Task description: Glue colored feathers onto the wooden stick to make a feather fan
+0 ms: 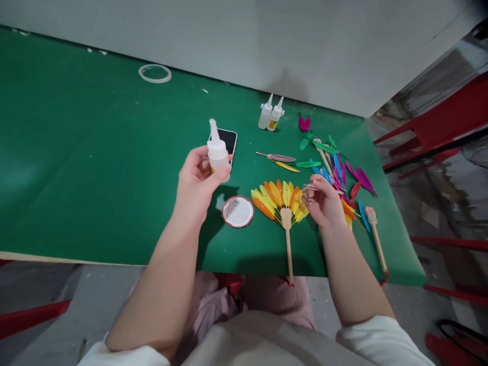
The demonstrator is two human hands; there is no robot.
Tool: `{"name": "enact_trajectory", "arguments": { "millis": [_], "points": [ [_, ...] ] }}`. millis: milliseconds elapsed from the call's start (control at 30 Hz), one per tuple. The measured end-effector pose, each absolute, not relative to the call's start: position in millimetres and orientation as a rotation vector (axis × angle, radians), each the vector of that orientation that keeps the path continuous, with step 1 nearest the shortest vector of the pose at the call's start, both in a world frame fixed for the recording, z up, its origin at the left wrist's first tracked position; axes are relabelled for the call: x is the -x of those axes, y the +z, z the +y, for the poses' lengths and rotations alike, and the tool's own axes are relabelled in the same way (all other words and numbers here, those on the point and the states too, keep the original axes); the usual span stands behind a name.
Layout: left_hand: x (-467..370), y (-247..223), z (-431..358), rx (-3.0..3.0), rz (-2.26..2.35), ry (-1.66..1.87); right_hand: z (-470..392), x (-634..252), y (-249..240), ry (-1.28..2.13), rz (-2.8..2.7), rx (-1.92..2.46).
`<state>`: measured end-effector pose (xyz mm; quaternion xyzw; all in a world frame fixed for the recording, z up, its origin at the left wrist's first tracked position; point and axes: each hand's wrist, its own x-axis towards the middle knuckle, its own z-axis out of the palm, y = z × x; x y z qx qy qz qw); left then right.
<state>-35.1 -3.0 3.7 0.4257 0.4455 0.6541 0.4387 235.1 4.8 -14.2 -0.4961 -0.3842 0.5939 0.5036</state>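
Upright in the left hand (192,180), raised over the table, is a white squeeze bottle (218,152) with a tapered nozzle, fingers and thumb wrapped round it; its fill level cannot be made out. Below sits a shallow red-rimmed dish (238,226) coated whitish inside. Two smaller nozzle bottles (265,118) stand side by side near the wall.

The right hand (326,206) pinches a slim tool (310,188), perhaps tweezers, beside a fan of yellow and orange feathers (282,198), covering part of its right edge. The fan lies flat, its wooden handle (288,249) jutting past the near edge. Loose coloured feathers (362,180) and a second wooden handle (377,241) lie farther right. A phone (227,137) is partly hidden behind the held bottle; a pale ring (155,80) lies far left.

Green covers the table (76,152), against a grey wall (209,35); red chairs (450,122) stand around.
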Motion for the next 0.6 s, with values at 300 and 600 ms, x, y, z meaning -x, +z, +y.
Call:
{"name": "enact_trajectory", "arguments": {
  "millis": [300,600],
  "points": [
    [35.3,3.1,-2.5,-1.080,1.096,1.632,4.9,-231.7,-13.1,1.389,-1.003,1.189],
    [26.6,14.4,-15.0,-0.887,0.696,1.450,-10.5,-215.6,-7.9,1.448,-1.124,1.177]
  ]
}}
